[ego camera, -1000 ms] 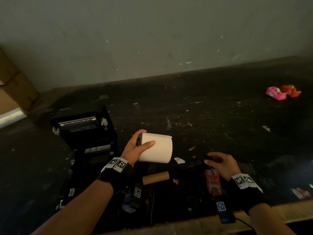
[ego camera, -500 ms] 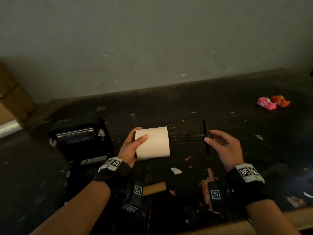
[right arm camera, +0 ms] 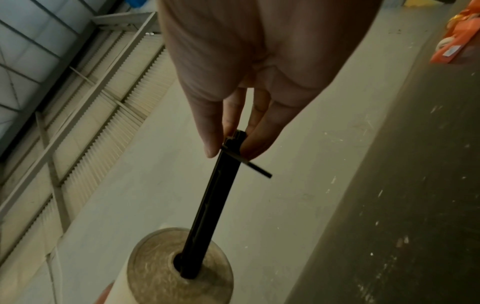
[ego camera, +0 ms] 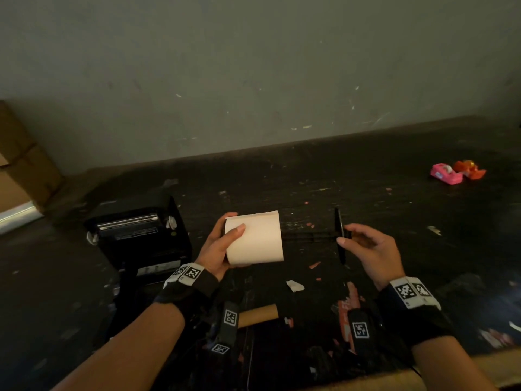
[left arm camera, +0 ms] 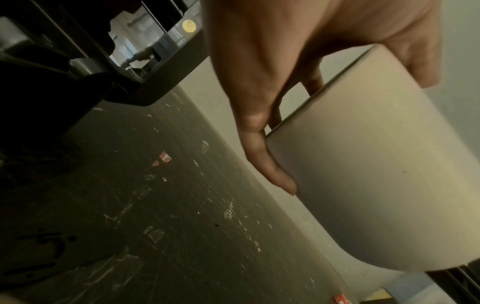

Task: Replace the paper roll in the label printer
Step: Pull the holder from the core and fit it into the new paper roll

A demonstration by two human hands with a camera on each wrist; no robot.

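Note:
My left hand (ego camera: 222,244) grips a white paper roll (ego camera: 255,238) (left arm camera: 376,174) held sideways above the dark table, thumb over its near side. My right hand (ego camera: 363,244) pinches the flanged end of a black spindle (ego camera: 318,235) (right arm camera: 215,197). The spindle's far tip sits inside the roll's core hole (right arm camera: 185,265). The black label printer (ego camera: 138,235) stands open to the left of the roll, its corner visible in the left wrist view (left arm camera: 145,61). An empty brown cardboard core (ego camera: 258,314) lies on the table near me.
A pink tape dispenser (ego camera: 446,173) and an orange packet (ego camera: 469,169) lie at the far right. Paper scraps (ego camera: 294,285) and red sticker bits dot the dark table (ego camera: 394,207). A grey wall runs behind; cardboard boxes (ego camera: 17,159) stand at the far left.
My right hand picked the spindle up off the table and brought it level with the roll. Its tip has gone into the roll's core. The left hand raised the roll slightly.

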